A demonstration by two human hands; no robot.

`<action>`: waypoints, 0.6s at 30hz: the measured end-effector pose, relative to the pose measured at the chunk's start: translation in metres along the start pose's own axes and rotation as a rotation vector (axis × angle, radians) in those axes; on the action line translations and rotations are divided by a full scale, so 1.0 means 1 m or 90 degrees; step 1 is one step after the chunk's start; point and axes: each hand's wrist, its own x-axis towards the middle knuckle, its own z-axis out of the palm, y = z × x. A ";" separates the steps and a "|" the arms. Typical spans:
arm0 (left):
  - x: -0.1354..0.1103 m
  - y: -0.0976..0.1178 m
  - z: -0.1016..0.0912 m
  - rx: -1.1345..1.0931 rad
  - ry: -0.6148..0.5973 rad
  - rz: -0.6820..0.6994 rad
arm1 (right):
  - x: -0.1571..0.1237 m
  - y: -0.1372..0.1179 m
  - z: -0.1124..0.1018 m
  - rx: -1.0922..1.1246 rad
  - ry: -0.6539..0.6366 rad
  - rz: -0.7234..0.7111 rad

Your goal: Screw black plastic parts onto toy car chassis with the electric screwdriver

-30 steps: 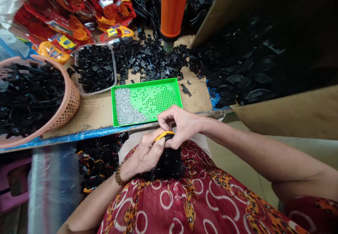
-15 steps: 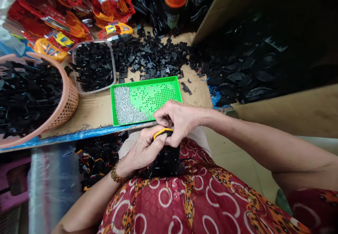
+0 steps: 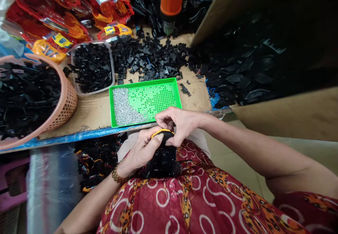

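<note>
A small black plastic part with a yellow-orange edge is held over my lap. My left hand grips it from the left, thumb on its dark face. My right hand closes on its right side, thumb pressed to the near edge and fingers curled over the far side. Whether those curled fingers pinch something small, I cannot see. Below the hands a glossy black plastic piece rests on my lap; whether it joins the held part is hidden. Just beyond lies a green perforated tray with small silver screws heaped at its left.
A peach basket and a clear tub hold black parts; more black parts lie loose on the cardboard. An orange screwdriver hangs above. Red-orange toy car bodies are piled back left. A cardboard box stands right.
My right thumb has drawn back slightly, baring more of the part's dark face. Both hands otherwise keep their hold. The whole view has shifted a little.
</note>
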 end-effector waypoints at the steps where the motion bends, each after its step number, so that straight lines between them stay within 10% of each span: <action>1: 0.000 0.000 0.000 0.005 0.002 0.001 | 0.001 0.002 0.000 -0.006 0.004 -0.008; 18: -0.005 -0.001 0.003 -0.069 -0.015 -0.057 | 0.002 0.030 -0.001 0.215 -0.070 -0.012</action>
